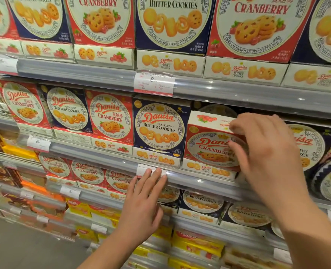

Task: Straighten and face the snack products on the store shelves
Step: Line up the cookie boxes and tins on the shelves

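Right of centre in the frame, on the middle shelf, a red and white cardboard Danisa cranberry cookie box (209, 146) leans with its top tipped forward, so its white top panel shows above the round printed front, while the navy butter cookie box (158, 131) just to its left stands square and faces out. The tilted box looks light and fairly stiff, with smooth printed card that could slip under a loose pinch and corners that would dent if squeezed hard; the safest hold is probably across the top edge and one side, pushing the top back until the front stands flush with its neighbours. The right hand (265, 152) reaches in from the lower right, its fingers curled over the box's upper right corner and the thumb laid against the front panel, so it grips the box. The left hand (143, 202) comes up from the bottom centre with fingers straight and close together, their tips resting on the grey plastic price rail (94, 152) at a white price label (151, 170), holding nothing.
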Demonstrator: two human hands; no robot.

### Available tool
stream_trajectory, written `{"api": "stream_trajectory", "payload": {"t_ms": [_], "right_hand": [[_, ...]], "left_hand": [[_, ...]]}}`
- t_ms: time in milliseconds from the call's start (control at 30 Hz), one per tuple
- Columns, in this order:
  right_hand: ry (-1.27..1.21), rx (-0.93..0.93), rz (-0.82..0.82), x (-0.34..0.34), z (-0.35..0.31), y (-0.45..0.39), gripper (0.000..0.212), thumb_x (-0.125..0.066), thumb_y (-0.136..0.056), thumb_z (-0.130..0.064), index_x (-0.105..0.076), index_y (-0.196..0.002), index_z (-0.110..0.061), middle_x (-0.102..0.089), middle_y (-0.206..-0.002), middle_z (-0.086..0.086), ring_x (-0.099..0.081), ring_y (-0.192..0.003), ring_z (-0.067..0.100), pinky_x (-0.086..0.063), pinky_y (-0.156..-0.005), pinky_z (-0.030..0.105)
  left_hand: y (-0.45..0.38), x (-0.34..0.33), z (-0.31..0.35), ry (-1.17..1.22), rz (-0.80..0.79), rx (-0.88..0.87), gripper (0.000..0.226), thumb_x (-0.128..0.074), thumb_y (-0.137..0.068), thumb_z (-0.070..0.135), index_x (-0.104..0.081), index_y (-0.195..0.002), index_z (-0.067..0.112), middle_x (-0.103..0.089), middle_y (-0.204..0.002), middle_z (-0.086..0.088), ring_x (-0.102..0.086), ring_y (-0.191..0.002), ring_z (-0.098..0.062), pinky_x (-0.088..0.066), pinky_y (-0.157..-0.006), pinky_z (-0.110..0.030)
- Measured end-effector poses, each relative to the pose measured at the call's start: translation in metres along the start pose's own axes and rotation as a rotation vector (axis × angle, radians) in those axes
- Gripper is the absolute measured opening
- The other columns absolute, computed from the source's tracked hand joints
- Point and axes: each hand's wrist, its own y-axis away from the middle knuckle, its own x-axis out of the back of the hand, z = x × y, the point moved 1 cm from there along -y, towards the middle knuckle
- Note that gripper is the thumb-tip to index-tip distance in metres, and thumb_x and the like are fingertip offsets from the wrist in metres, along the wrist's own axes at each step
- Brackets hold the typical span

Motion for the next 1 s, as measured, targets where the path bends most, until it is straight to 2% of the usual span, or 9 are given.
{"api": "stream_trajectory", "payload": {"t_ms": [133,233,333,400,500,600,700,800,1000], "right_hand": [[-0.021,0.116,0.013,0.017,-0.018,0.006,0.038,-0.078,-0.081,-0.011,-0.067,-0.116,-0.004,-0.064,-0.119,0.017,-0.055,-0.107,0.038,-0.051,-0.083,0.052],[-0.055,0.220,0.028,0.019,-0.047,0.019,0.036,-0.080,-0.080,-0.006,-0.070,-0.115,-0.005,-0.065,-0.121,0.018,-0.057,-0.107,0.040,-0.054,-0.073,0.055],[-0.214,0.261,0.021,0.002,-0.074,0.032,0.026,-0.076,-0.087,-0.008,-0.071,-0.112,-0.010,-0.065,-0.124,0.013,-0.059,-0.108,0.036,-0.054,-0.081,0.051],[-0.361,0.234,-0.020,-0.017,-0.086,0.034,0.025,-0.074,-0.088,-0.015,-0.071,-0.113,-0.014,-0.064,-0.126,0.007,-0.057,-0.111,0.030,-0.052,-0.088,0.044],[-0.518,0.181,-0.083,-0.048,-0.100,0.035,0.025,-0.072,-0.088,-0.020,-0.070,-0.113,-0.017,-0.063,-0.126,-0.001,-0.055,-0.116,0.021,-0.048,-0.097,0.034],[-0.564,0.133,-0.138,-0.074,-0.114,0.032,0.025,-0.069,-0.090,-0.028,-0.070,-0.113,-0.020,-0.062,-0.125,-0.007,-0.056,-0.119,0.015,-0.045,-0.100,0.030],[-0.555,0.081,-0.156,-0.096,-0.133,0.022,0.028,-0.061,-0.092,-0.033,-0.070,-0.115,-0.020,-0.064,-0.123,-0.009,-0.057,-0.118,0.014,-0.046,-0.100,0.033],[-0.523,0.053,-0.180,-0.113,-0.158,0.006,0.034,-0.059,-0.092,-0.034,-0.067,-0.122,-0.020,-0.062,-0.125,-0.011,-0.057,-0.119,0.014,-0.049,-0.098,0.038],[-0.272,0.061,-0.107,-0.148,-0.232,-0.048,0.046,-0.057,-0.091,-0.033,-0.062,-0.133,-0.017,-0.058,-0.137,-0.003,-0.052,-0.130,0.020,-0.026,-0.120,0.029]], "left_hand": [[-0.005,0.020,-0.002,0.153,-0.024,0.045,0.065,-0.048,-0.093,0.045,-0.032,-0.155,0.035,-0.024,-0.163,0.018,-0.015,-0.154,-0.008,-0.030,-0.120,-0.048],[-0.011,0.057,-0.006,0.561,-0.011,0.195,0.062,-0.058,-0.087,0.057,-0.041,-0.146,0.048,-0.048,-0.145,0.029,-0.042,-0.137,0.004,-0.044,-0.110,-0.033],[-0.011,0.090,-0.013,1.049,0.001,0.354,0.077,-0.079,-0.071,0.044,-0.049,-0.141,0.033,-0.068,-0.128,0.009,-0.065,-0.118,-0.010,-0.056,-0.091,-0.028],[-0.006,0.098,-0.025,1.144,-0.013,0.404,0.068,-0.085,-0.063,0.039,-0.063,-0.124,0.018,-0.076,-0.113,-0.002,-0.072,-0.105,-0.018,-0.058,-0.081,-0.028],[0.004,0.098,-0.047,1.097,-0.125,0.421,0.049,-0.090,-0.066,0.042,-0.075,-0.104,0.014,-0.078,-0.103,-0.009,-0.074,-0.099,-0.027,-0.060,-0.083,-0.040],[0.014,0.101,-0.071,1.081,-0.127,0.446,0.034,-0.091,-0.072,0.028,-0.076,-0.103,0.030,-0.076,-0.111,-0.003,-0.072,-0.106,-0.023,-0.057,-0.087,-0.030],[0.022,0.107,-0.114,0.847,-0.076,0.333,0.039,-0.091,-0.071,0.034,-0.073,-0.106,0.037,-0.058,-0.141,0.015,-0.053,-0.132,-0.007,-0.042,-0.105,-0.029],[0.031,0.107,-0.164,0.622,-0.040,0.298,0.041,-0.086,-0.067,0.054,-0.068,-0.102,0.045,-0.036,-0.154,0.031,-0.031,-0.143,0.006,-0.028,-0.111,-0.031],[0.039,0.117,-0.258,0.693,0.020,0.338,0.049,-0.081,-0.063,0.070,-0.070,-0.105,0.048,-0.021,-0.158,0.038,-0.010,-0.151,0.007,-0.021,-0.121,-0.044]]}}
